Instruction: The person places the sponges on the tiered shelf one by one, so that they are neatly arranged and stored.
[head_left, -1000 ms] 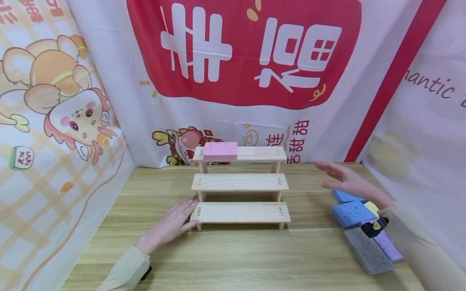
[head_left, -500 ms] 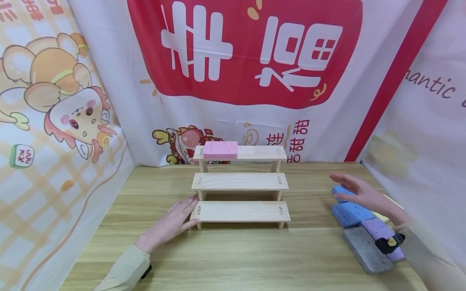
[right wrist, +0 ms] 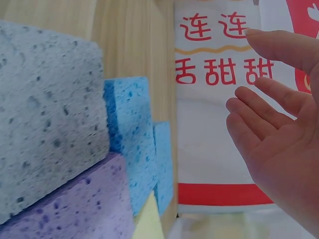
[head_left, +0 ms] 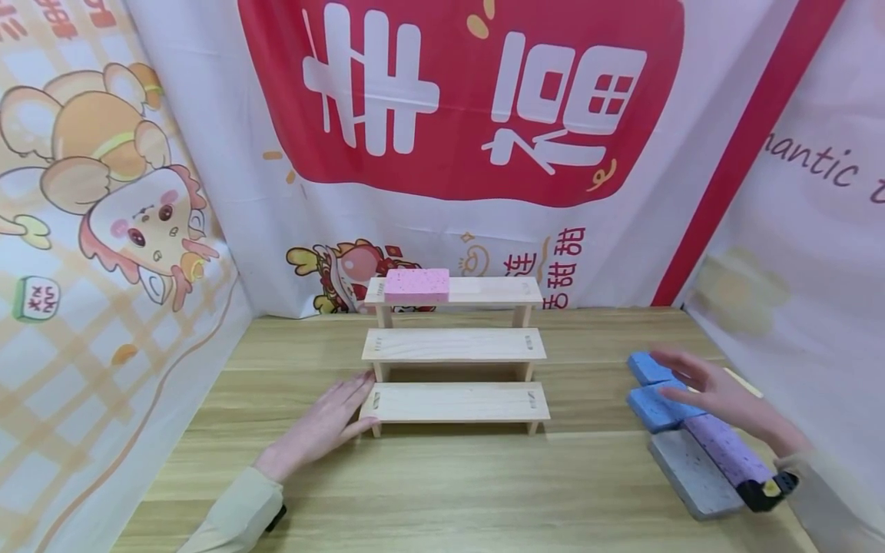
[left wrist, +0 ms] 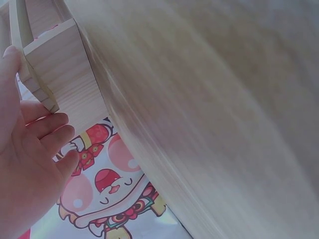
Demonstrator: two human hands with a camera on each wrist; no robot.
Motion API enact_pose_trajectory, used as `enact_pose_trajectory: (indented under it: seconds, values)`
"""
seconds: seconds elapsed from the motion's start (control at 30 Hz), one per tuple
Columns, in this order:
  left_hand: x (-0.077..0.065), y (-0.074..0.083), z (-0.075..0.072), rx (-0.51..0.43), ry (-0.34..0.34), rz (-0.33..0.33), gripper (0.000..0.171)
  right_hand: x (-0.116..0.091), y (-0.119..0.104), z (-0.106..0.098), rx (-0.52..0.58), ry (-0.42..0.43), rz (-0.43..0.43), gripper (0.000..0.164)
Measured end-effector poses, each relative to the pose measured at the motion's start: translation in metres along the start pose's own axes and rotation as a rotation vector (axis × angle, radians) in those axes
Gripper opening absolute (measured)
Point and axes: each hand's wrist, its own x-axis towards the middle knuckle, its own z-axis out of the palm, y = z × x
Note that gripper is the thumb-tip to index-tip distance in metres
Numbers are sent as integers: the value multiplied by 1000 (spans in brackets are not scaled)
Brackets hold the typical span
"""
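A three-step wooden stand sits mid-table, with a pink sponge on the left part of its top step. My left hand rests against the stand's left end, fingers stretched out and thumb at the bottom step's corner. In the left wrist view, a step's edge lies between thumb and fingers. My right hand hovers over the sponges at the right, thumb and fingers apart, holding nothing. Below it are two blue sponges, a purple sponge and a grey sponge. A yellow sponge is mostly hidden.
A wood-grain table carries everything. Printed cloth walls close it in: a back cloth right behind the stand, and others at left and right. The sponges lie near the right cloth.
My right hand has moved right and toward me, from beside the stand's top steps to over the sponges. My left hand, the stand and the pink sponge have stayed put.
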Motion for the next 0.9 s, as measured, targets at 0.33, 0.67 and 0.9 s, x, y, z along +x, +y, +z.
enact_pose_trajectory:
  seconds: [0.33, 0.67, 0.9]
  values:
    - [0, 0, -1, -1, -2, -1, 76, -19, 8, 3, 25, -15, 147, 57]
    - [0, -1, 1, -1, -6, -1, 77, -37, 20, 5, 84, -3, 157, 58]
    - [0, 0, 1, -5, -13, -9, 77, -50, 33, 6, 94, 65, 102, 55]
